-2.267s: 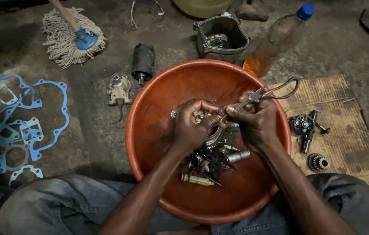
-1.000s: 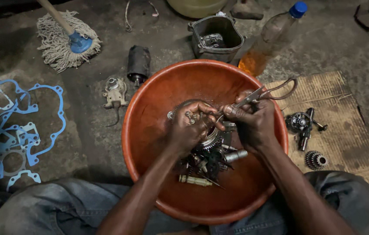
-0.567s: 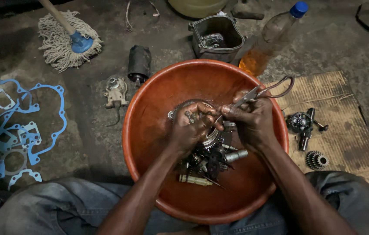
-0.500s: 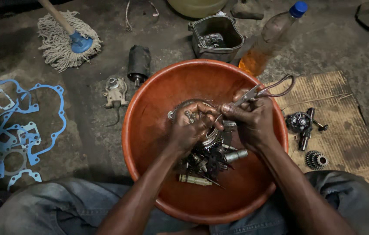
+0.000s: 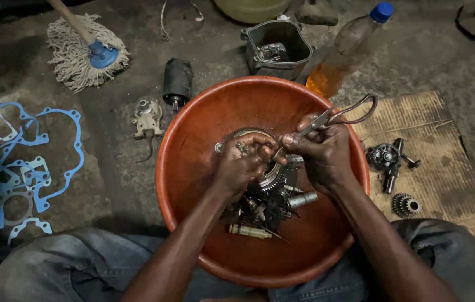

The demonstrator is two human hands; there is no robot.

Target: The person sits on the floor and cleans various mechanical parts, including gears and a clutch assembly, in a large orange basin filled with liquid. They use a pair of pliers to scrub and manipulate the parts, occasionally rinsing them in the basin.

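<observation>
An orange plastic basin [image 5: 209, 112] sits on the floor between my knees. In it lies a pile of dark metal engine parts [image 5: 268, 204], with a brass-coloured shaft [image 5: 246, 230] at the front. My left hand [image 5: 240, 165] grips a round toothed gear assembly [image 5: 268, 176] with small bolts on it, held over the pile. My right hand [image 5: 321, 154] holds a pair of metal scissors [image 5: 335, 116], blades shut, with the tip pressed against the gear beside my left fingers. The scissor handles stick up to the right.
A bottle of amber liquid [image 5: 344, 53] and a metal engine cover [image 5: 276, 47] stand behind the basin. A mop head [image 5: 83, 56], a black cylinder [image 5: 177, 81] and blue gaskets [image 5: 25, 162] lie left. Gears [image 5: 391, 162] rest on cardboard [image 5: 444, 168] at right.
Both hands stay on the gear and scissors. The scissor tip has shifted slightly against the gear. The view has drifted a little.
</observation>
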